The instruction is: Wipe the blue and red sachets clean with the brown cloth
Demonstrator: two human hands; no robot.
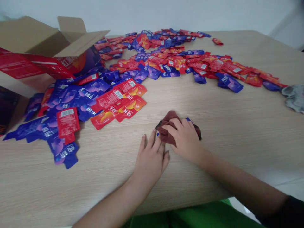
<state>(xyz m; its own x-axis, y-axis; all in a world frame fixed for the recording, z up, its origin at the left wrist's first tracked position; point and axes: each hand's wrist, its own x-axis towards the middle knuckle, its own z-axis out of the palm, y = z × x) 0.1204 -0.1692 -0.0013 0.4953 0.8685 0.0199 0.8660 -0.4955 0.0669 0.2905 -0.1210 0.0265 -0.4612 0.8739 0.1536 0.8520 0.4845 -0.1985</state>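
My right hand (186,137) is closed on a crumpled brown cloth (171,117), its fingers bunched into the fabric. Under the cloth lies a blue sachet (188,119), mostly hidden, with only small bits of blue showing at its edges. My left hand (152,153) rests on the table just left of the cloth, fingers stretched out and apart. Its fingertips touch the near left end of the cloth and sachet. Red and blue sachets (118,101) lie in a spread pile beyond my left hand.
An open cardboard box (78,47) stands at the left rear. Long heaps of red and blue sachets (180,63) curve across the back of the wooden table (237,126). One red sachet (218,41) lies apart. A grey cloth (294,98) sits at the right edge.
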